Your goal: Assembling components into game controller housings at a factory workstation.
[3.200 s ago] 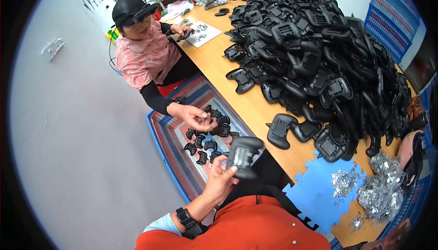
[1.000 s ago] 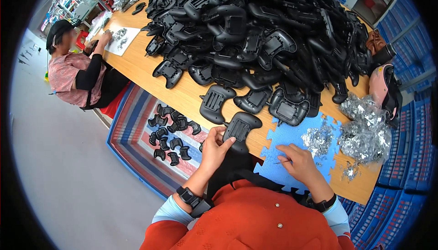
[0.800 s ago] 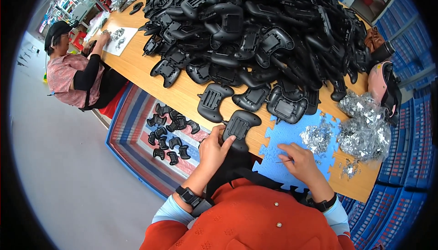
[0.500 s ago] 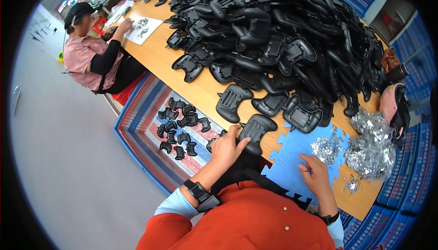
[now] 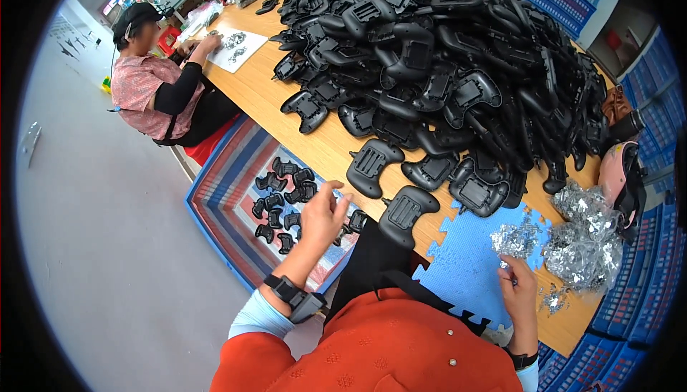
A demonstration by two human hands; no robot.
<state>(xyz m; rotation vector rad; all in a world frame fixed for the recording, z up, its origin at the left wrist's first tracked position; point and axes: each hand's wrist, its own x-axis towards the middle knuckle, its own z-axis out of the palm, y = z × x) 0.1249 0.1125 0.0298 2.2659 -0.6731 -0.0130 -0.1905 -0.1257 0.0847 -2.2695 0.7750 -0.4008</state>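
Note:
My left hand (image 5: 325,213) hangs open, fingers spread, just left of a black controller shell (image 5: 406,212) that lies on the table's near edge; the hand is not touching it. My right hand (image 5: 519,288) rests on a blue foam mat (image 5: 461,270), fingertips at a small heap of silver metal parts (image 5: 517,237). Whether it pinches one is unclear. A second shell (image 5: 372,167) lies beside the first.
A big heap of black shells (image 5: 444,56) covers the wooden table (image 5: 315,145). Bags of silver parts (image 5: 587,242) lie right of the mat. Below the table a striped bin (image 5: 215,199) holds several shells. Another person (image 5: 154,88) sits at the far left. Blue crates (image 5: 644,299) stand at the right.
My left hand has let go of the black shell, which now lies at the table edge, and has drawn away to the left. My right hand has stayed on the mat by the silver parts.

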